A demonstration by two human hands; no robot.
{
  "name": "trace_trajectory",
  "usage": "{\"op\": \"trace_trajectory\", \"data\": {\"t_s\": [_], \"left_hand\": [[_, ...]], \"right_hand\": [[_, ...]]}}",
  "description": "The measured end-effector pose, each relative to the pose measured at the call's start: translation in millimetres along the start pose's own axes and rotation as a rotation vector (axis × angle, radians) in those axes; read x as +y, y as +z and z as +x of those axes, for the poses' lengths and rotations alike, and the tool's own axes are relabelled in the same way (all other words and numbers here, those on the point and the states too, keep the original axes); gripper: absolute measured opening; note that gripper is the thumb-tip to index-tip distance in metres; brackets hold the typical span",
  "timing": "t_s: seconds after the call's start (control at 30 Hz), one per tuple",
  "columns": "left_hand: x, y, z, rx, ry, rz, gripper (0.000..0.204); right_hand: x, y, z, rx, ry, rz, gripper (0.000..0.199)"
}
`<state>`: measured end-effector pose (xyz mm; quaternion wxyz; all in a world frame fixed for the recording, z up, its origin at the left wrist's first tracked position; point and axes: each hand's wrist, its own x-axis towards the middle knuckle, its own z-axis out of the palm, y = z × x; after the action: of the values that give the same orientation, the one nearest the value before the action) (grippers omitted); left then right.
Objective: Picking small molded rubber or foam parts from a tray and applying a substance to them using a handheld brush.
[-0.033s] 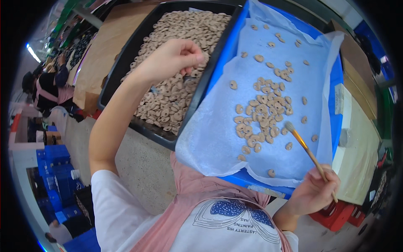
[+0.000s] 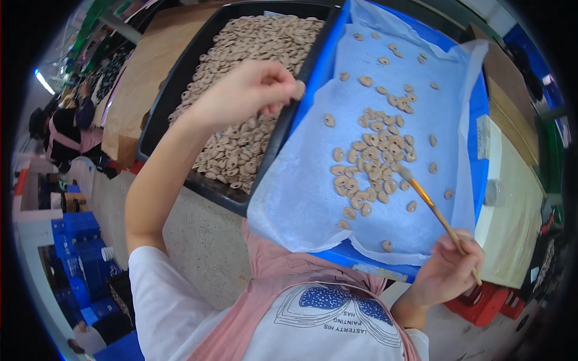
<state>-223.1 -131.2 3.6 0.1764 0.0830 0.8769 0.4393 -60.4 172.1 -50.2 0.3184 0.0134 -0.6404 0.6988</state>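
My left hand [image 2: 256, 90] pinches one small beige ring-shaped piece [image 2: 298, 90] between thumb and fingers, over the right rim of a black tray [image 2: 226, 203]. That tray is heaped with many more beige pieces [image 2: 265, 36], each with a hole or dent. My right hand [image 2: 448, 268] grips a paintbrush [image 2: 436, 212] by its wooden handle. The brush's pale bristles reach the right edge of a cluster of pieces [image 2: 376, 156] on white lining paper [image 2: 301, 204]. This paper lines a blue tray [image 2: 480, 120], with other pieces scattered across it.
Brown cardboard [image 2: 135, 90] lies left of the black tray. A pale board [image 2: 518, 210] is at the right, near a red object [image 2: 478, 304] low down. Blue crates [image 2: 84, 259] stand at the far left. Another person [image 2: 69, 129] is in the left background.
My left hand has shifted right toward the tray rim, and its pinched piece shows more clearly. The brush tip has moved slightly left and up to the cluster.
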Motion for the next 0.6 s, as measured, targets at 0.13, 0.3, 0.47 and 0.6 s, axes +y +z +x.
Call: {"op": "trace_trajectory", "data": {"t_s": [0.13, 0.3, 0.47, 0.6], "left_hand": [[30.3, 49.6, -17.9, -0.265, 0.043, -0.336, 0.017], [44.7, 68.8, -18.3, -0.363, -0.007, -0.358, 0.017], [51.1, 68.8, -19.8, -0.358, -0.021, -0.335, 0.018], [52.0, 67.3, -18.9, -0.341, -0.016, -0.353, 0.019]], "right_hand": [[6.0, 0.8, 1.4, -0.188, -0.045, -0.009, 0.032], [4.5, 1.4, 2.8, -0.241, -0.075, -0.045, 0.029], [3.3, 1.3, 5.3, -0.306, -0.115, -0.099, 0.025], [1.7, -0.2, 5.2, -0.288, -0.084, -0.084, 0.022]]}}
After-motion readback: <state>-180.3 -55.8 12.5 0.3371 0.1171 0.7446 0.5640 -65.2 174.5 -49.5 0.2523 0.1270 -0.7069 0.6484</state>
